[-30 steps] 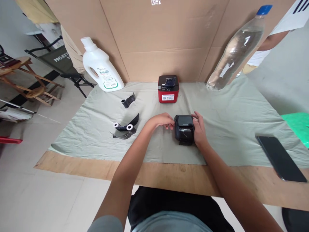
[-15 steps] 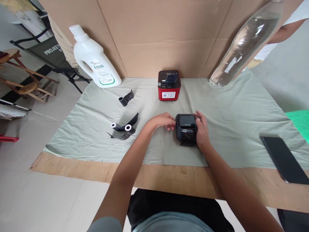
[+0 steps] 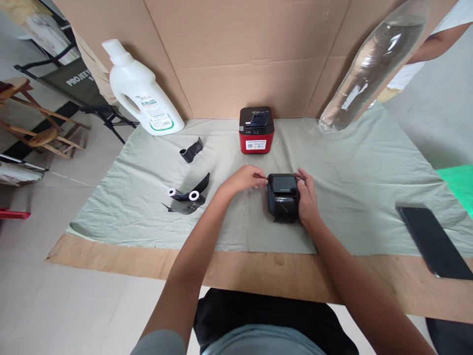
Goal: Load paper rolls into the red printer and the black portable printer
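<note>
Left hand (image 3: 251,177): curled | right hand (image 3: 307,196): cupped | forearms (image 3: 194,254): angled inward

"Background, quick?"
"On my feed: white jug (image 3: 142,93) left, clear bottle (image 3: 373,69) right, both by the cardboard (image 3: 251,44)."
"Surface (image 3: 258,271), near side?"
"I see a dark phone (image 3: 434,242) at the right, lying partly on the cloth (image 3: 347,197). Green plastic (image 3: 458,186) past it."
"Floor (image 3: 84,305)?"
"Folding chair (image 3: 68,81), wooden stool (image 3: 43,136), left."

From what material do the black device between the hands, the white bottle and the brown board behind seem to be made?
Black device: probably hard plastic, with glossy highlights on its front part.
White bottle: likely moulded plastic, smooth and opaque, its handle apparently formed in one piece with the body.
Brown board: looks like cardboard, mostly matt, with straight fold lines.
</note>
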`<state>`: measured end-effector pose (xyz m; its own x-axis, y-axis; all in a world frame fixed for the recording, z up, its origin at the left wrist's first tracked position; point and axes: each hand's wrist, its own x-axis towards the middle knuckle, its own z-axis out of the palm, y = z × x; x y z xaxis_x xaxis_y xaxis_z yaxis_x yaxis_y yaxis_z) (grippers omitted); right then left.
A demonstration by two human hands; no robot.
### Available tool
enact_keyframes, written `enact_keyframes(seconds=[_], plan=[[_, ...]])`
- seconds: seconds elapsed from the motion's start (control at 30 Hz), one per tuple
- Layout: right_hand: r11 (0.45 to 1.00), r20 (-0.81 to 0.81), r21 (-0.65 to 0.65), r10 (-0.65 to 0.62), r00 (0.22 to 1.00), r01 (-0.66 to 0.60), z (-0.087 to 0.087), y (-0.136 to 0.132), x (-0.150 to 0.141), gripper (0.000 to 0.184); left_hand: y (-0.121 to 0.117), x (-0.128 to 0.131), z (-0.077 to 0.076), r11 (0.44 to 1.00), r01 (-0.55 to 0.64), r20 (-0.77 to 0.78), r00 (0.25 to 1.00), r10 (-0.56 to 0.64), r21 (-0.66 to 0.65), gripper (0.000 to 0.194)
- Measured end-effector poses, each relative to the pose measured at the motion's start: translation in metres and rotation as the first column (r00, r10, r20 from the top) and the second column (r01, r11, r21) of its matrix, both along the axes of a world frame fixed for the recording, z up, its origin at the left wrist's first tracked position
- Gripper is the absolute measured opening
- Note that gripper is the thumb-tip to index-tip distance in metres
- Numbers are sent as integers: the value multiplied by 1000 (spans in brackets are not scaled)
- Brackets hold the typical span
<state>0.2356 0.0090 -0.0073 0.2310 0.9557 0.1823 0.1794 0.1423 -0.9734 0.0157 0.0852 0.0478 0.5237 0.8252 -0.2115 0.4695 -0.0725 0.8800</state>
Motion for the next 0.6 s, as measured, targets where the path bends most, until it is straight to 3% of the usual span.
enact_keyframes(seconds=[0.1, 0.2, 0.43, 0.6], plan=[[1000, 2, -4, 4, 1000, -4, 0, 0, 0, 49, 0, -4, 5, 973, 34, -107, 994, -10, 227, 20], [1000, 5, 4, 1, 1000, -1, -1, 0, 0, 48, 2, -6, 3, 956, 58, -128, 992, -21, 289, 28], [1000, 22, 0, -4, 1000, 4, 0, -1, -2, 49, 10, -5, -27, 993, 5, 55, 998, -11, 116, 36], [1000, 40, -7, 1, 999, -1, 2, -2, -2, 52, 20, -3, -35, 1000, -3, 152, 988, 7, -27, 40]])
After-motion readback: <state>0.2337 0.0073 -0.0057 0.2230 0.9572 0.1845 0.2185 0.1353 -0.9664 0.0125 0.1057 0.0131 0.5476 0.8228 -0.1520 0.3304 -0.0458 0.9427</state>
